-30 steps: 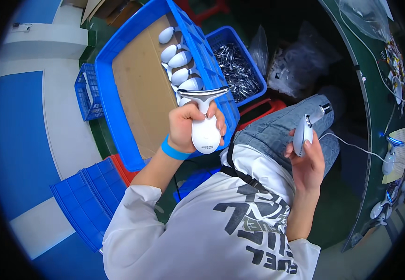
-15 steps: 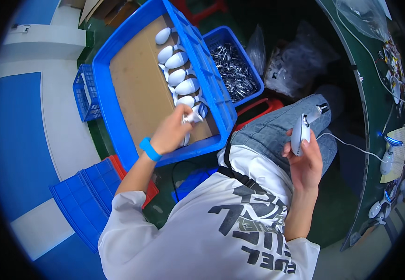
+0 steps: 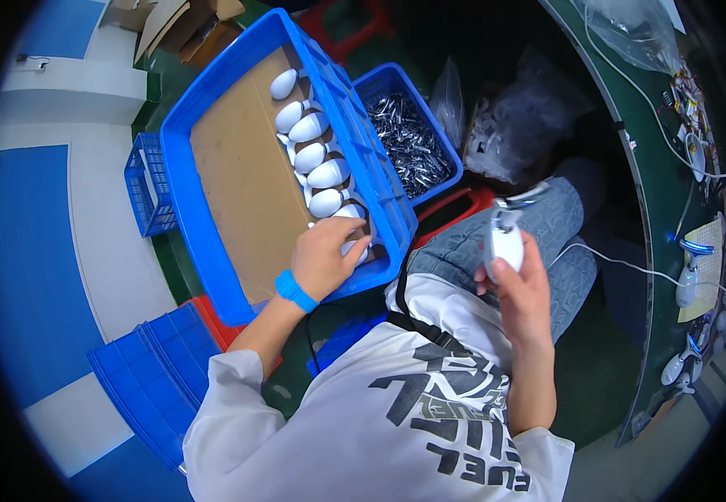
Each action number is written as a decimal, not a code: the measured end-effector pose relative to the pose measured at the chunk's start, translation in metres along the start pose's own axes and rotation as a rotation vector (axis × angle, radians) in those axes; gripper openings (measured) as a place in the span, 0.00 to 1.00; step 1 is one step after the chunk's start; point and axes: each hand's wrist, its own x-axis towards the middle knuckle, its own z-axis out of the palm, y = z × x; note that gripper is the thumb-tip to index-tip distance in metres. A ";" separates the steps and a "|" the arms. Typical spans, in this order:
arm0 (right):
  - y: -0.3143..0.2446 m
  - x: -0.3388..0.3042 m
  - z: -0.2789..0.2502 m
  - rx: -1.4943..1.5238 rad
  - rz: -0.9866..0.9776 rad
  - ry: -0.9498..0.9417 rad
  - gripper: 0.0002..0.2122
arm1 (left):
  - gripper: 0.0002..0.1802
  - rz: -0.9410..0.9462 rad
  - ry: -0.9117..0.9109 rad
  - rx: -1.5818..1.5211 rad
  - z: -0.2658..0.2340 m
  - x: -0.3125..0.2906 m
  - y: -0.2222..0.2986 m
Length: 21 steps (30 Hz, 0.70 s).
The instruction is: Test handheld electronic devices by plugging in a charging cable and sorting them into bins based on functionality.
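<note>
Inside the blue crate, my left hand has its fingers curled around a white massager at the near end of a row; the hand covers much of it. Several more white massagers, with rounded bodies, lie side by side along the crate's right wall on a brown cardboard sheet. Above my lap, my right hand is closed on another handheld massager. Its white body stands upright, with a shiny silver, T-shaped head on top.
A blue bin of small shiny metal parts stands beside the crate. Clear plastic bags lie beyond it. At right, a green worktable carries cables and massagers with blue-lit heads. Stacked blue crates sit at lower left.
My left hand has lowered its massager into the row's near end. My right hand has moved slightly left, turning its massager so the silver head now faces sideways. The view has shifted a little.
</note>
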 end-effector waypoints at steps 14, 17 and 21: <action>-0.016 0.032 0.052 -0.743 -0.210 -0.476 0.31 | 0.12 -0.318 0.514 -1.575 -0.069 0.092 -0.105; -0.010 0.030 0.010 -0.564 -0.093 -0.265 0.24 | 0.09 -0.540 0.629 -1.265 -0.097 0.143 -0.184; 0.002 0.020 -0.037 -0.522 -0.065 -0.143 0.20 | 0.16 -0.580 0.431 -1.139 -0.117 0.187 -0.248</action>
